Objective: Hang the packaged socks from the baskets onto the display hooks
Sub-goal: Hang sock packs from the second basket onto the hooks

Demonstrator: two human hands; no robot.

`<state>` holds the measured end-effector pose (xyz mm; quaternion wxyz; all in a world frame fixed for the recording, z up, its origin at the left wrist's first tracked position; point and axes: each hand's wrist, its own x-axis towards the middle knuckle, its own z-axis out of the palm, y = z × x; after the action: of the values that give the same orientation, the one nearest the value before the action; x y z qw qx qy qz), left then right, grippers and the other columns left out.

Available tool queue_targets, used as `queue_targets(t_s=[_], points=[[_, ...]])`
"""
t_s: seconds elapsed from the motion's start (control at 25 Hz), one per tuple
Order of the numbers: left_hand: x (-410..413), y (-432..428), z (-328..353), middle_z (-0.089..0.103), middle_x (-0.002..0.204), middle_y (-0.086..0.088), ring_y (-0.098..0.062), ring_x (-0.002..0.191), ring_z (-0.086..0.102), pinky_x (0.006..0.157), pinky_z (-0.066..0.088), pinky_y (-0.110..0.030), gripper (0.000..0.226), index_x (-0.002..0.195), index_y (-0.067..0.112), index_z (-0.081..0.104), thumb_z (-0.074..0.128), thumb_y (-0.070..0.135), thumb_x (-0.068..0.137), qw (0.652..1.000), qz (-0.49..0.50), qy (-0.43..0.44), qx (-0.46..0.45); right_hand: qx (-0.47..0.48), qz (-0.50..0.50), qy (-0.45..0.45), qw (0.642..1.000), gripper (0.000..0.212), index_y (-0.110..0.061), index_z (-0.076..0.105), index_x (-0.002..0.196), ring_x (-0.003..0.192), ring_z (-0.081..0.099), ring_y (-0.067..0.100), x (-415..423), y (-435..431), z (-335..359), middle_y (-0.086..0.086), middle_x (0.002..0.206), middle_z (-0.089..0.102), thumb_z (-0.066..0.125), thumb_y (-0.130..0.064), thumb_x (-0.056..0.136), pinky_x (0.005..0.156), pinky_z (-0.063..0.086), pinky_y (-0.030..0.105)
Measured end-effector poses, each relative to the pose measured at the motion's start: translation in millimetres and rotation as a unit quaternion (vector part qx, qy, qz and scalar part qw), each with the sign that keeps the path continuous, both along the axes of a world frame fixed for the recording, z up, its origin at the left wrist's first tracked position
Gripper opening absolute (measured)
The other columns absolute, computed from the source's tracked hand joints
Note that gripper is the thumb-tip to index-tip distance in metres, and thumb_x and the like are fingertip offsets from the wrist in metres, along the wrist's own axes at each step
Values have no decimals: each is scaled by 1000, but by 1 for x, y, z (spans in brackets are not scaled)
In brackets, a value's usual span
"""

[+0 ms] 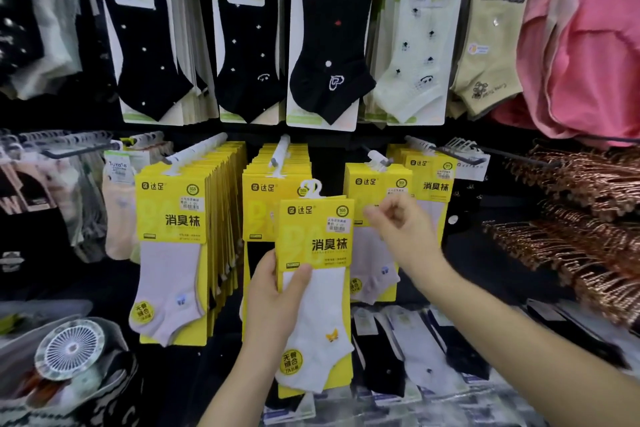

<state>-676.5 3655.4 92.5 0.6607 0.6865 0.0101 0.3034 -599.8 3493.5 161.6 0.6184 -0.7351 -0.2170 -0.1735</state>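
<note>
Currently mid-hang: left hand (273,302) grips 1 yellow sock pack (315,288) upright, near the middle row. Right hand (405,232) hovers beside it, fingers curled, blurred; can't tell if it's gripping. Next: thread hanger loop (311,188) onto right hook (377,159), probably.

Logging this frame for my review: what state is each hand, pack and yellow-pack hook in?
Held pack: upright, gripped, not on any hook.
Left hand: grips held pack's left edge.
Right hand: raised, fingers curled, blurred; grip unclear.
Left hook: loaded with many packs.
Middle hook: loaded with many packs.
Right hook: few packs hanging.
</note>
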Motion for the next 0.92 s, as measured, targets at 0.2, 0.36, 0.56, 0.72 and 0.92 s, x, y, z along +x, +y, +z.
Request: queue_targets(t_s=[0.2, 0.36, 0.56, 0.72, 0.92], points=[[-1, -10, -1, 70, 94, 9, -4, 87, 66, 73, 52, -26, 17, 98, 32, 62, 63, 19, 87, 1000, -16, -10, -13, -24, 31, 41, 998, 19, -20, 55, 74, 62, 58, 0, -4, 14, -9, -14, 60, 62, 72, -24, 79, 57, 45, 16], [-1, -12, -2, 69, 102, 8, -2, 96, 63, 78, 48, -17, 21, 104, 28, 61, 43, 20, 97, 999, -12, -33, -31, 25, 19, 82, 996, 6, -18, 59, 87, 80, 70, 19, -2, 0, -7, 0, 79, 74, 63, -22, 88, 73, 56, 36], [1, -6, -4, 69, 106, 6, -11, 103, 63, 92, 49, -37, 22, 107, 29, 62, 43, 21, 98, 998, 0, -28, -52, 54, -76, 64, 994, 18, -13, 52, 102, 87, 62, 19, 8, -31, 3, 1, 94, 68, 58, -26, 91, 59, 47, 28], [1, 1, -2, 70, 106, 4, -15, 103, 64, 93, 49, -43, 22, 107, 26, 62, 43, 22, 98, 998, 11, -37, -52, 71, -91, 69, 991, 33, -9, 54, 119, 106, 62, 22, 22, -33, 17, 9, 110, 67, 58, -25, 92, 88, 52, 39], [-1, 12, 1, 71, 97, 11, -10, 96, 65, 82, 50, -29, 23, 97, 32, 63, 44, 21, 98, 996, 29, -42, -68, -7, -96, 69, 993, 25, -13, 56, 111, 103, 63, 26, 39, -28, 15, 7, 106, 68, 58, -29, 91, 76, 51, 32]])
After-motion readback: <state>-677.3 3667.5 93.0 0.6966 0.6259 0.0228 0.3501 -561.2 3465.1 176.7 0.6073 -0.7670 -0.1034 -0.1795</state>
